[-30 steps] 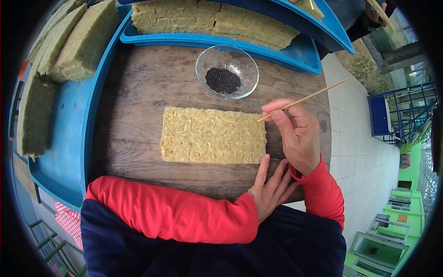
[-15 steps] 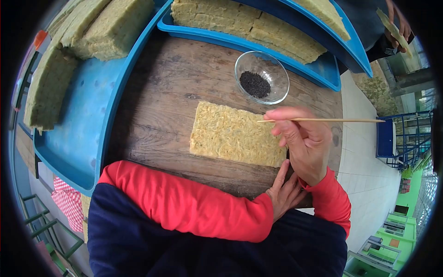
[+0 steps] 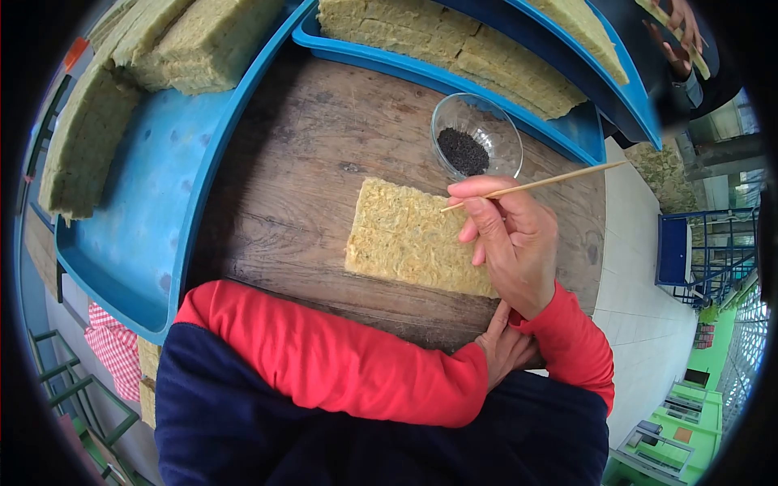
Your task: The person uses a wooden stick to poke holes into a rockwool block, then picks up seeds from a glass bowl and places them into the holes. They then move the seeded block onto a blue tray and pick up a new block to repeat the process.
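Observation:
My right hand (image 3: 512,243) pinches a thin wooden stick (image 3: 559,176) between thumb and fingers. The stick's tip is over the upper right part of a yellowish fibrous slab (image 3: 409,235), which lies flat on the wooden table (image 3: 300,178). Partly covered by the right wrist, my left hand (image 3: 506,347) rests with fingers stretched out, one fingertip close to the slab's lower right corner. Just beyond the slab stands a clear glass bowl (image 3: 504,134) with a heap of small black grains (image 3: 462,151) in it.
A blue tray (image 3: 138,235) at the left holds thick fibrous blocks (image 3: 203,53). Behind the bowl, another blue tray (image 3: 365,61) carries more slabs (image 3: 454,49), with a further tray overlapping it. At the upper right, a person's hands (image 3: 685,36) hold a thin strip.
My right hand has shifted left over the slab, and the stick's far end has swung upward. The other person's hands have moved up. My left hand stays by the slab's corner.

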Action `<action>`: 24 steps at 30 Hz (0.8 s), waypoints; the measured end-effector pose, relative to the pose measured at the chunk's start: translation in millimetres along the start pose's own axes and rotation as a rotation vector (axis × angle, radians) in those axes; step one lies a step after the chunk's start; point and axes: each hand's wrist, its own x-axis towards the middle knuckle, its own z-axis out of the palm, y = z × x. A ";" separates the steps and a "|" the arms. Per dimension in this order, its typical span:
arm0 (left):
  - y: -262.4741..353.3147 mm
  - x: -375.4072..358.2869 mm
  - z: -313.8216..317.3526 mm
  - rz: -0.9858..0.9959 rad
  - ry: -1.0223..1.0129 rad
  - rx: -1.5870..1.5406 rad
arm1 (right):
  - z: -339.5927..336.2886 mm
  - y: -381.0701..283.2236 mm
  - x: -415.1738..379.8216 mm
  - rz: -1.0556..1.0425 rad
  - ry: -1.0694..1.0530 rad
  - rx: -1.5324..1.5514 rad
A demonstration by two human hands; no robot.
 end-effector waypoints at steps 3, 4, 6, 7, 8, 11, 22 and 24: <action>-0.6 0.5 -1.1 0.010 -0.016 -0.015 | -0.4 0.5 -1.1 -0.009 0.000 0.006; -1.2 0.6 -1.5 0.014 -0.021 -0.020 | -0.3 1.0 -1.0 -0.016 0.001 0.008; -2.4 1.0 -2.7 0.021 -0.033 -0.028 | 0.0 1.8 -0.6 -0.019 -0.002 0.011; -3.1 1.3 -3.5 0.025 -0.038 -0.032 | 0.1 1.9 -0.5 -0.022 -0.003 0.014; -3.6 1.5 -4.3 0.030 -0.044 -0.037 | 0.1 1.8 -0.5 -0.022 -0.003 0.014; -5.9 2.4 -7.5 0.044 -0.059 -0.051 | 0.4 1.5 -0.4 -0.014 -0.006 -0.018; -4.6 1.7 -8.7 0.022 -0.059 0.023 | 3.1 0.1 2.1 -0.021 0.034 -0.037; -4.5 0.6 -7.9 -0.003 -0.038 0.009 | 3.3 0.2 2.5 -0.026 0.034 -0.033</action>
